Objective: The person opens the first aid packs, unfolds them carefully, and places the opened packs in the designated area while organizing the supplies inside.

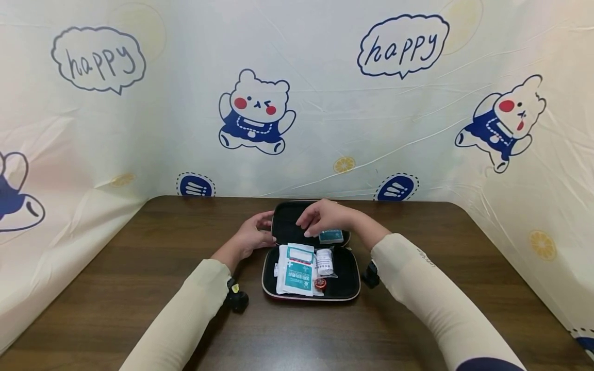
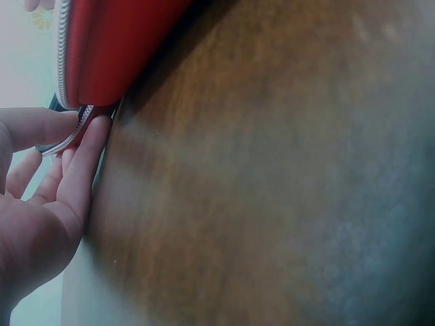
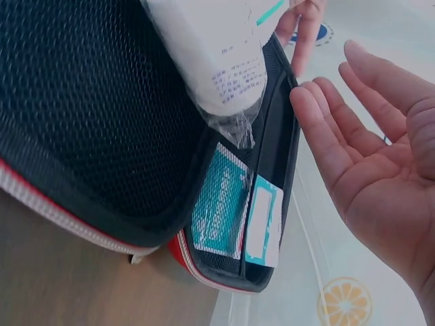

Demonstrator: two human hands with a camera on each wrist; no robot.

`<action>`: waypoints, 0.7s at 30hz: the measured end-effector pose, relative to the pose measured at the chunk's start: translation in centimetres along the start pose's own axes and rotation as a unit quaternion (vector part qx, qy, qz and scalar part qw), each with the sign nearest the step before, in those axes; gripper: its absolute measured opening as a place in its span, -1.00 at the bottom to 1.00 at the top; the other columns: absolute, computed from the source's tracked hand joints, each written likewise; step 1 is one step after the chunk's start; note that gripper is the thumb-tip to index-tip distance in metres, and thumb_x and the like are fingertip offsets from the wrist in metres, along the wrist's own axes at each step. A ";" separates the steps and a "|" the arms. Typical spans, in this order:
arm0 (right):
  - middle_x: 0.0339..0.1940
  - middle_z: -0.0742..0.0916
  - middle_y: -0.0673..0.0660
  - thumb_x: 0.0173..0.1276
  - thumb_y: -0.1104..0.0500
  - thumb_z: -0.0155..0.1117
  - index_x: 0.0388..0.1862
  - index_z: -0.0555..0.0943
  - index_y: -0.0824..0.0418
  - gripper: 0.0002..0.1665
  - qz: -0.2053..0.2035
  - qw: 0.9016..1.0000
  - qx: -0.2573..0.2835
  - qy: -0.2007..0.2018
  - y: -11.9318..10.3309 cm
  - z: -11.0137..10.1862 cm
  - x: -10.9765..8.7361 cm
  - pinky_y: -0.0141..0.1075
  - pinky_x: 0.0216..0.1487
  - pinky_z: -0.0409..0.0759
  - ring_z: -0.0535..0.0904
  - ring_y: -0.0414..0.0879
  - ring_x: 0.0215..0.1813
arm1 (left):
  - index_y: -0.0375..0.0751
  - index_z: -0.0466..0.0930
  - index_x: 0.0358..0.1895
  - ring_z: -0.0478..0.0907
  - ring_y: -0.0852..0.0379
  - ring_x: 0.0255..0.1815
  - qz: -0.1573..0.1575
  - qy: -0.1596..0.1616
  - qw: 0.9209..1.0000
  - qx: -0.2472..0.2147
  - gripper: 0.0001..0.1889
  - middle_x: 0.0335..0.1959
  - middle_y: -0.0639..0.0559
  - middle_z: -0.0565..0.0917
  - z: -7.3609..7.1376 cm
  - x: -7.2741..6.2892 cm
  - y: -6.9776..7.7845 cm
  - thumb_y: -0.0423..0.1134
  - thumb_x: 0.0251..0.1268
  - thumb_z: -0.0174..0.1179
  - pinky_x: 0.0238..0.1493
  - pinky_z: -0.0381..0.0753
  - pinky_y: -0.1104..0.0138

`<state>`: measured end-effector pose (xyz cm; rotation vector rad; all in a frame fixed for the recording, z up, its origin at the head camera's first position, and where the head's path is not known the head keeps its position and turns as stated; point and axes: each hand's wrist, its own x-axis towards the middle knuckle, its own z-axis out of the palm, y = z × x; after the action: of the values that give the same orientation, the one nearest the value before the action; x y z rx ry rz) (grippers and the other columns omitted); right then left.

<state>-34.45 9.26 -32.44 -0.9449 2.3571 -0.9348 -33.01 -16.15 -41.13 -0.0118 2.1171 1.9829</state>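
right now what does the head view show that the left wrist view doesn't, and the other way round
Only the head view shows the teal and white packets, the wrapped white roll and the small red round item. Only the left wrist view shows a broad stretch of the case's red outer shell and its zipper teeth up close. Both share the case, the left hand at its edge and the wooden table.

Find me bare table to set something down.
The table is bare left of the left hand, right of the right sleeve, and on the near side of the open case. Crowded: the left and middle of the case's near half, with packets and a wrapped white roll.
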 end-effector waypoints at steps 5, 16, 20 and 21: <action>0.04 0.68 0.25 0.26 0.28 0.40 0.13 0.60 0.31 -0.55 0.004 0.999 0.027 -0.017 -0.1 0.6 0.3 -0.26 0.00 0.64 0.62 -0.03 -0.04 | -0.01 0.24 0.45 0.52 -0.14 0.01 -0.005 -0.001 1.000 -0.007 -0.16 0.23 -0.21 0.31 0.0 0.0 0.1 -0.72 0.10 0.17 -0.07 0.68 0.15; -0.04 0.69 0.11 0.15 0.31 0.49 0.08 0.65 0.21 -0.53 0.020 0.998 0.007 -0.062 0.6 2.0 0.9 -0.29 0.04 0.60 0.61 -0.08 -0.07 | -0.01 0.25 0.45 0.52 -0.15 0.02 0.001 0.001 1.000 -0.002 -0.16 0.23 -0.22 0.32 0.0 0.2 -0.1 -0.72 0.09 0.16 -0.07 0.68 0.15; -0.11 0.69 0.05 0.13 0.32 0.49 0.05 0.65 0.19 -0.54 0.016 0.998 -0.006 -0.066 0.6 2.3 1.0 -0.31 0.02 0.60 0.60 -0.09 -0.09 | -0.01 0.25 0.45 0.51 -0.14 0.01 0.002 0.003 1.000 -0.003 -0.15 0.23 -0.21 0.31 0.0 0.2 -0.1 -0.73 0.08 0.16 -0.08 0.68 0.15; -0.13 0.69 0.04 0.13 0.32 0.49 0.04 0.65 0.19 -0.54 0.016 0.998 -0.007 -0.066 0.7 2.4 1.0 -0.31 0.00 0.60 0.60 -0.09 -0.10 | -0.01 0.25 0.44 0.51 -0.14 0.01 0.002 0.004 1.000 -0.003 -0.15 0.23 -0.21 0.31 0.0 0.2 -0.1 -0.73 0.08 0.16 -0.08 0.69 0.15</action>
<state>-33.98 7.90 -34.70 -0.9416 2.2642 -0.8196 -33.14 -16.12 -41.27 -0.0165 2.1179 1.9935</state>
